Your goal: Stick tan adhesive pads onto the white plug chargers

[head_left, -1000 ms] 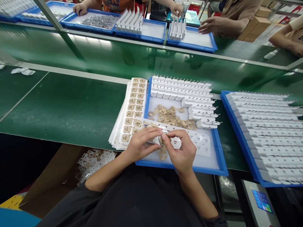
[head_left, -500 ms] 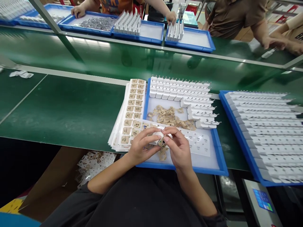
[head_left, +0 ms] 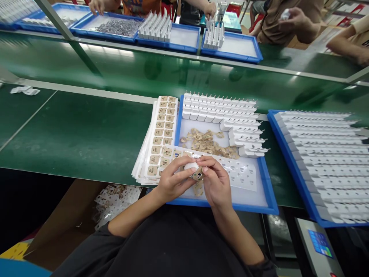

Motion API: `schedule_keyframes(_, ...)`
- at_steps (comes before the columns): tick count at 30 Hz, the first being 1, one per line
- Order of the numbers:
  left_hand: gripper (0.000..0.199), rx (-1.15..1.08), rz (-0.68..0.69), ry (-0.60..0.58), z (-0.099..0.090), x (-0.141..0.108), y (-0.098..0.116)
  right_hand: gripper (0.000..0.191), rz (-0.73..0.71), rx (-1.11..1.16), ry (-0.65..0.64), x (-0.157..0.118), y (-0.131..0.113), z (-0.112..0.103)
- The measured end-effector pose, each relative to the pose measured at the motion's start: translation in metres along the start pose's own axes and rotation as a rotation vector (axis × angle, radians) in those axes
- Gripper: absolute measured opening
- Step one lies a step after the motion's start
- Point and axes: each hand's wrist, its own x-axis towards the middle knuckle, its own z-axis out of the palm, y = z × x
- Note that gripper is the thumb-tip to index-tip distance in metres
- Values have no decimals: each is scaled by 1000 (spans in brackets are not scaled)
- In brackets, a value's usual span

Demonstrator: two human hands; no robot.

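Observation:
Between both hands is a white plug adapter (head_left: 191, 166), with a tan sticker (head_left: 198, 174) on the end that faces me. My left hand (head_left: 175, 177) is closed round its left side. The fingertips of my right hand (head_left: 216, 181) pinch its right edge by the sticker. Beneath the hands a partly used sticker sheet (head_left: 242, 173) lies across a blue tray (head_left: 269, 192). Loose tan pieces (head_left: 206, 142) are heaped in the tray, behind my hands. White plug adapters (head_left: 201, 105) stand in rows along its back and right side, prongs up.
A stack of sticker sheets (head_left: 157, 142) lies left of the tray. At right is another blue tray (head_left: 291, 161) full of white adapters. A box (head_left: 66, 223) of discarded sheets sits below left. Across the green bench (head_left: 115, 65), co-workers handle parts near more trays (head_left: 184, 38).
My right thumb has shifted off the sticker's face towards its edge, and the adapter is slightly turned. Across the bench, one co-worker's hand has risen with a white item.

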Motion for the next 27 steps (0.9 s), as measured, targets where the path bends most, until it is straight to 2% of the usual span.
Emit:
schedule_keyframes(4,52,-100,-46,-62,-3,0,0,13,-42,-198,-166,9,-12,-17)
schedule_keyframes(6,51,-141,-64,-87,-4,-1,0,12,-173,-386,-207,14,-21,-22)
schedule_keyframes(9,51,-197,-139,-113,-4,-2,1,12,-458,-631,-225,14,-31,-24)
schedule_keyframes(12,46,-242,-321,-117,-6,-4,-1,10,-576,-624,-288,9,-34,-28)
schedule_keyframes(14,45,-260,-431,-108,-9,-5,-4,5,-526,-511,-222,9,-33,-35)
schedule_keyframes(16,45,-281,-479,-106,-11,-6,-7,3,-426,-521,-31,18,-29,-46)
schedule_keyframes(18,46,-300,-494,-109,-12,-7,-8,13,-331,-710,127,32,-22,-57)
schedule_keyframes(19,47,-301,-504,-106,-13,-7,-9,22,-298,-838,149,39,-19,-62)
schedule_keyframes(22,52,-259,-534,-90,-18,-8,-11,37,-269,-1120,52,51,-10,-69)
schedule_keyframes(25,51,-158,-525,-57,-31,-6,-20,34,-272,-1168,-118,47,-6,-72)
schedule_keyframes(27,45,-83,-507,15,-46,-4,-29,31,-297,-1176,-192,40,-3,-79)
